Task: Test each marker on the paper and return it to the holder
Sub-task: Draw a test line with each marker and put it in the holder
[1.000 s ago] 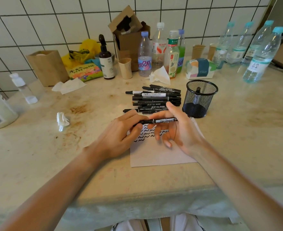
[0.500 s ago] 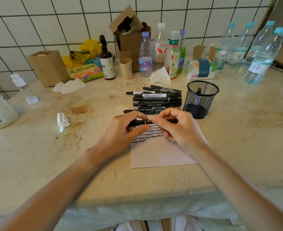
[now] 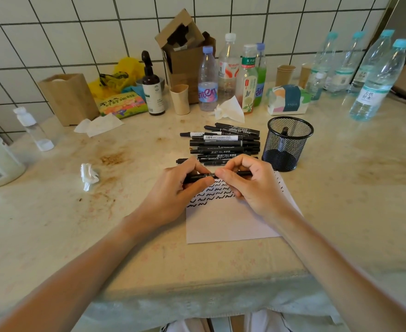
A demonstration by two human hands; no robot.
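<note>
One black marker (image 3: 209,176) lies level between both my hands, just above the white paper (image 3: 230,221). My left hand (image 3: 173,190) grips its left end and my right hand (image 3: 250,185) grips its right half. The paper carries rows of black wavy test lines, partly hidden under my fingers. Behind my hands lies a pile of several black markers (image 3: 223,144). The black mesh holder (image 3: 287,142) stands to the right of the pile with one marker upright inside.
Several bottles (image 3: 208,80), a tissue pack (image 3: 288,99), paper cups (image 3: 180,99), a cardboard box (image 3: 185,53) and a brown bag (image 3: 69,98) line the tiled wall. A crumpled tissue (image 3: 88,176) lies left of my hands. Water bottles (image 3: 376,80) stand far right.
My right hand's fingers have curled shut around the marker. Both hands have drawn closer together on it, and the marker has settled level over the paper.
</note>
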